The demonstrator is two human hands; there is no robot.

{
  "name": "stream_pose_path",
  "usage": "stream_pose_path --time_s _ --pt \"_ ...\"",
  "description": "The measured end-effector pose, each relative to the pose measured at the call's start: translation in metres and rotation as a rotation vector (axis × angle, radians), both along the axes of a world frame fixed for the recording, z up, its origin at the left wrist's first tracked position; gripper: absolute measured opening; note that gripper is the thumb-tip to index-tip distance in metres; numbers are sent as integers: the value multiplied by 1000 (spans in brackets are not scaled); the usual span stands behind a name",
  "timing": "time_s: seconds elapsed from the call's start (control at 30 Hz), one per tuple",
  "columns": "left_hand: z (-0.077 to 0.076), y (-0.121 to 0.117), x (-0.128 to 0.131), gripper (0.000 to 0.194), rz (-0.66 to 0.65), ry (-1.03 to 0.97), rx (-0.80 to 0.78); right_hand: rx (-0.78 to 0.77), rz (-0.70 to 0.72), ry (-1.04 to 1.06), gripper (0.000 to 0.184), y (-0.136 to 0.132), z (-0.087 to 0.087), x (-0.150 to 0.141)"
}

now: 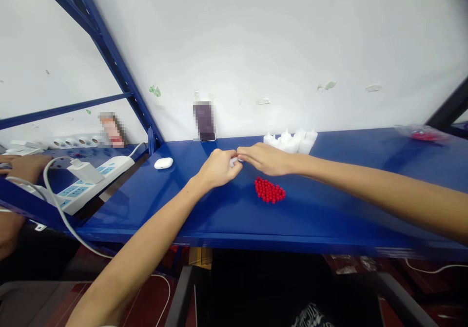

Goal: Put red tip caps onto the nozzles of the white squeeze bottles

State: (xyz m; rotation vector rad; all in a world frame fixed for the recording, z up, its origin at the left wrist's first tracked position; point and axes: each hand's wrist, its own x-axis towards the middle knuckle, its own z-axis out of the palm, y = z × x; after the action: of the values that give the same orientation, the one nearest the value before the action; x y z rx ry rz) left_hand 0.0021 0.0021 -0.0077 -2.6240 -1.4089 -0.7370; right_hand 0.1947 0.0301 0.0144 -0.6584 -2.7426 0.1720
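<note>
Over the blue tabletop my two hands meet in the middle of the head view. My left hand (218,167) is closed around a small white piece (233,162), of which only a short bit shows between the fingers. My right hand (263,158) reaches in from the right, its fingers pinched together at the end of that same piece; what exactly the fingertips grip is hidden. Just below the right hand, many small red cap-like pieces (269,190) stand grouped on the table. Behind its wrist lies a cluster of white, translucent pieces (291,142), too blurred to name.
A white earbud case (163,163) lies left of my hands. A phone (205,122) leans against the wall. At far left are a power strip (97,181) with cables, a blue shelf post (120,68) and another person's hand (31,167). A clear bag with red pieces (424,134) lies far right.
</note>
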Motion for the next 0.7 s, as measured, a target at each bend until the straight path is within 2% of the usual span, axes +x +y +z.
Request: stream_pose_path --time_s 0.1,0.23,0.4,0.5,0.6,0.7 --pt "-4 7 -4 21 49 43 -54 -103 -19 -64 27 6 3 3" --pt "0 14 -25 39 138 42 -88 -187 -60 -101 29 17 7 6" --pt "8 17 -41 36 249 -29 -54 -255 -204 -317 30 26 14 -8" --pt "9 17 -40 35 228 -23 -73 -215 -264 -313 31 31 17 -22" --pt "8 15 -36 34 187 -43 -95 -221 -274 -327 34 40 20 -31" --pt "9 13 -34 32 204 -106 -136 -228 -277 -328 35 46 23 -34"
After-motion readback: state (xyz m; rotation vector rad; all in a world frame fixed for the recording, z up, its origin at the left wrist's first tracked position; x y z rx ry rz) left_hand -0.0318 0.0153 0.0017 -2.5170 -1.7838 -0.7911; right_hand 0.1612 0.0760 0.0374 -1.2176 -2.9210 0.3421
